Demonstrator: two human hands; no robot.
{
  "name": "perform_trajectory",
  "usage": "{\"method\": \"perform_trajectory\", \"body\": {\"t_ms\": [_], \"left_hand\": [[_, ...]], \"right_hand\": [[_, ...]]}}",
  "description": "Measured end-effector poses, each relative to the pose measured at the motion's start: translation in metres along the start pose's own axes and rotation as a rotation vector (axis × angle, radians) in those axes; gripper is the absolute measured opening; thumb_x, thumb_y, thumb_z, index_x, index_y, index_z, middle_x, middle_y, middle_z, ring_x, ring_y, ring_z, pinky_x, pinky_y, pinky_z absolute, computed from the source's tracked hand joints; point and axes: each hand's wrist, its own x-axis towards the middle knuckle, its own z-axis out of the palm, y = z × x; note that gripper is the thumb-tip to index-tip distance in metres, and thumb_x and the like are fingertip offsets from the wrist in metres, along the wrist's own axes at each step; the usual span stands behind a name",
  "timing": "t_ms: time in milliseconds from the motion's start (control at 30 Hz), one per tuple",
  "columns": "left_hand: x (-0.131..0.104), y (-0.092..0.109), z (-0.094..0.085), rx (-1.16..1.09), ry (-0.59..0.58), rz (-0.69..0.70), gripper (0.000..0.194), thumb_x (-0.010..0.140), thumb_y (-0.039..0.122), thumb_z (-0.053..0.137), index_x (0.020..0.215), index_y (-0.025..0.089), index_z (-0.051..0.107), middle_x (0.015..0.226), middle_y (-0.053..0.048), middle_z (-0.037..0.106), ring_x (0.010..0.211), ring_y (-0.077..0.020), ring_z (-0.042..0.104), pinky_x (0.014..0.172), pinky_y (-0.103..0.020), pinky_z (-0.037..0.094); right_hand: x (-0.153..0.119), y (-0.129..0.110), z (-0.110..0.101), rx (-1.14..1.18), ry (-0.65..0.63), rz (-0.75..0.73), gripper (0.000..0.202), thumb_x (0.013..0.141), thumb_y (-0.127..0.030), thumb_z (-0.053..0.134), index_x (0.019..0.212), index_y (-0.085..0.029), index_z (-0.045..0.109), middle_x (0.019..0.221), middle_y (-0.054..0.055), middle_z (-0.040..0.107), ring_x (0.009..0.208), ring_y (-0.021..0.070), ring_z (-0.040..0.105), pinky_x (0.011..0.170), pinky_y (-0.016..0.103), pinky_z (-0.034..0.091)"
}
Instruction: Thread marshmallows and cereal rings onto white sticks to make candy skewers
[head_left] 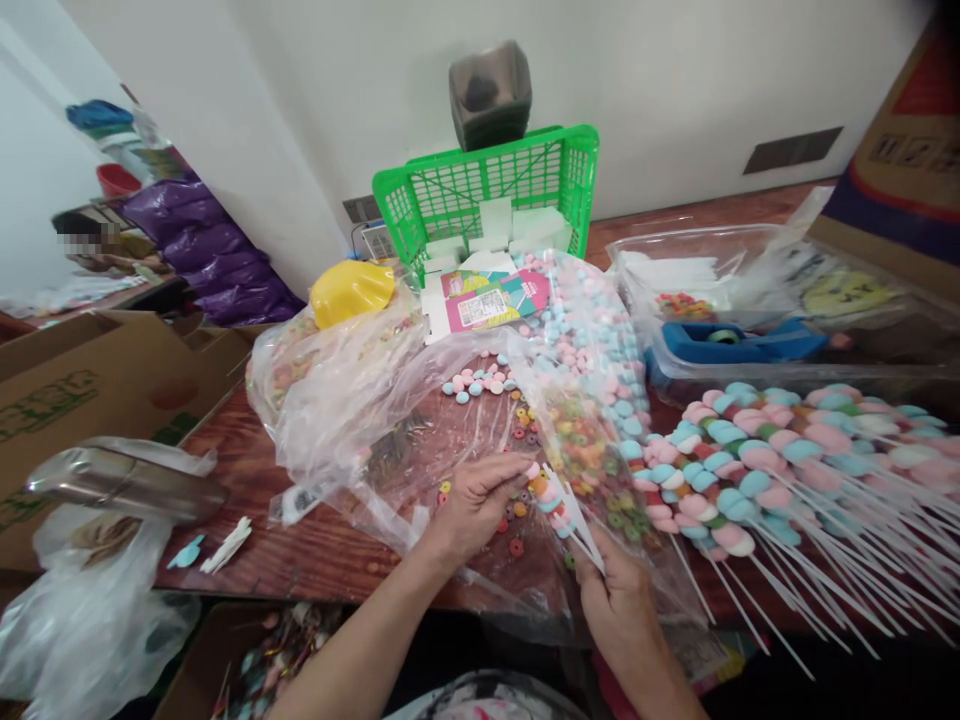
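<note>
Low over the table, my right hand (pixel 616 590) is closed around several white sticks (pixel 581 525). Pink, blue and orange candies (pixel 553 500) are threaded in a row beside the upper part of the sticks. My left hand (pixel 480 500) pinches at the top end of this row, where a pink candy (pixel 532 470) shows at the fingertips. Under both hands lies a clear plastic sheet with loose ring candies (pixel 516 547) on it. A clear bag of colored ring candies (pixel 581 430) rests just beyond my right hand.
Finished candy sticks (pixel 750 470) are heaped at right. Behind them stands a clear bin with a blue tape dispenser (pixel 739 342). A green basket (pixel 487 165), a bag of pink and blue candies (pixel 592 330) and a yellow bowl (pixel 352 293) are farther back. A steel flask (pixel 135 485) lies left.
</note>
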Motion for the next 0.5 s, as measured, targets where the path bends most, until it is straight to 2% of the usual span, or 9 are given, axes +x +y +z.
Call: {"method": "perform_trajectory", "body": {"t_ms": [200,367,433,500], "left_hand": [[-0.001,-0.008,-0.002,0.031,-0.053,-0.010,0.020,0.082,0.023,0.064,0.098,0.027,0.075,0.101,-0.008,0.074,0.091,-0.0220,0.069,0.087,-0.035,0.051],[-0.006,-0.014,0.011,0.018,-0.018,-0.041,0.021,0.084,0.025,0.062,0.101,0.026,0.074,0.099,-0.008,0.075,0.088,-0.0217,0.070,0.084,-0.034,0.053],[-0.009,-0.015,0.017,0.014,-0.051,-0.026,0.021,0.085,0.026,0.060,0.101,0.025,0.075,0.098,-0.008,0.075,0.085,-0.0209,0.070,0.083,-0.033,0.053],[-0.008,-0.015,0.018,0.011,-0.136,-0.044,0.023,0.086,0.028,0.059,0.102,0.023,0.074,0.099,-0.008,0.075,0.086,-0.0208,0.069,0.082,-0.032,0.052]], "right_hand": [[0.000,0.005,0.001,0.015,0.069,-0.103,0.027,0.084,-0.016,0.044,0.098,-0.015,0.067,0.074,0.005,0.072,0.063,0.0181,0.067,0.059,0.025,0.053],[0.001,0.003,0.004,0.005,0.113,-0.117,0.023,0.084,-0.016,0.046,0.091,-0.015,0.068,0.070,0.005,0.071,0.060,0.0182,0.066,0.058,0.026,0.053],[0.001,0.002,0.004,0.019,0.119,-0.101,0.023,0.085,-0.017,0.046,0.090,-0.015,0.068,0.067,0.004,0.070,0.055,0.0167,0.064,0.055,0.024,0.051],[0.003,0.001,0.004,0.036,0.123,-0.074,0.023,0.085,-0.019,0.047,0.089,-0.016,0.069,0.068,0.004,0.070,0.055,0.0163,0.063,0.056,0.024,0.051]]}}
